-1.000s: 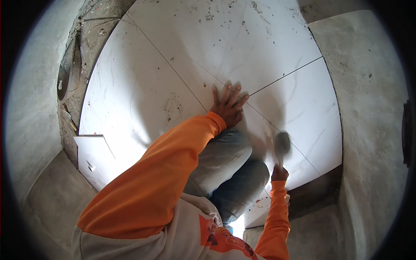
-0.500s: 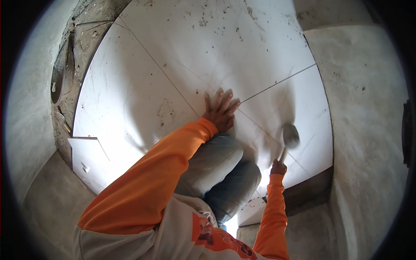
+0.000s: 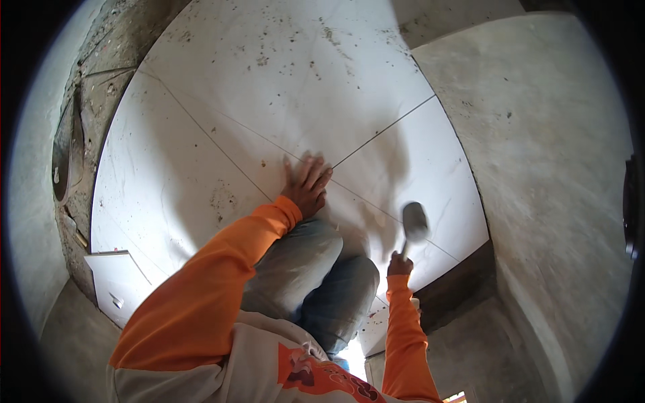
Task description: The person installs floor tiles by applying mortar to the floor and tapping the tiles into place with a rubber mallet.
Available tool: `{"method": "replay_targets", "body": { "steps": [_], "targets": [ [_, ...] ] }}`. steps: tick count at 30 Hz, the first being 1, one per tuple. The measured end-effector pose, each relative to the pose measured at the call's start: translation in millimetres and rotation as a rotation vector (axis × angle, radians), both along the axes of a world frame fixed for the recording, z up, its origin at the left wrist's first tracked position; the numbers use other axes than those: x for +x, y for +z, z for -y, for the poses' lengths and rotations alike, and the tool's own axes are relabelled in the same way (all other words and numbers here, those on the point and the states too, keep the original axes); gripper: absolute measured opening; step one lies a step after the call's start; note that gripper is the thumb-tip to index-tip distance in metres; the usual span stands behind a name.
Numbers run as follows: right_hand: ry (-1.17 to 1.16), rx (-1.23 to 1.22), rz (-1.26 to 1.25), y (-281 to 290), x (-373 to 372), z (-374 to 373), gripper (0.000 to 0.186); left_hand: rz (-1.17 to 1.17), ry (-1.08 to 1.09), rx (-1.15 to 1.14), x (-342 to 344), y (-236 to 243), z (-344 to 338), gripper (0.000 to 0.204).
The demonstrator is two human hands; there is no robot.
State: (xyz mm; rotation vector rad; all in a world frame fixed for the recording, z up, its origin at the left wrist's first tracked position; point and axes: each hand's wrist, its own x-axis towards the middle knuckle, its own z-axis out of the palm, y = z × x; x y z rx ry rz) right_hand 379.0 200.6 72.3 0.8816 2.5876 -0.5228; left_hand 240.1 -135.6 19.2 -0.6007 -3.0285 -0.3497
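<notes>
fingers point(image 3: 316, 168) of our left hand point(image 3: 307, 188) are spread apart and pressed flat on a white floor tile point(image 3: 222, 161), close to where two thin grout joints point(image 3: 376, 138) meet. nothing is gripped in that hand; the palm rests on the tile surface and the orange sleeve point(image 3: 215, 295) runs back from the wrist toward us.

our right hand point(image 3: 400, 264) is closed around the handle of a rubber mallet point(image 3: 414, 223). we see the fingers curled tight on the lower end of the handle, and the mallet's pale grey head stands above the fist, a little blurred, over the tile point(image 3: 423, 195) on the right of the joint. we cannot tell whether the head touches the tile. its shadow falls on the tile just to the left of it.

between the two arms our bent knees in grey-blue jeans point(image 3: 322, 282) are folded on the tiles.

further out, the tiles carry specks of dirt toward the top. a small cut piece of white tile point(image 3: 117, 282) lies at the lower left edge of the tiled area. bare grey cement floor point(image 3: 537, 168) lies to the right, and a rough strip of mortar point(image 3: 87, 121) borders the tiles on the left.
</notes>
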Motion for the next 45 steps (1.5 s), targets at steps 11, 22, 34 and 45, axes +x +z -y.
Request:
{"method": "replay_targets", "body": {
  "steps": [11,22,34,45],
  "targets": [
    [-0.485,-0.213,-0.4,-6,-3,-15,0.036,0.262,-0.094,-0.016,-42,11,-34,0.074],
    [0.092,-0.098,0.042,-4,-19,-15,0.032,0.322,-0.063,-0.099,-102,6,-91,0.081],
    [-0.723,-0.373,-0.261,-4,-37,-15,0.02,0.372,-0.178,-0.094,-145,11,-106,0.082],
    [-0.263,-0.147,0.131,-18,-4,-30,0.015,0.255,-0.089,-0.04,-157,1,-114,0.079]
  ]
}}
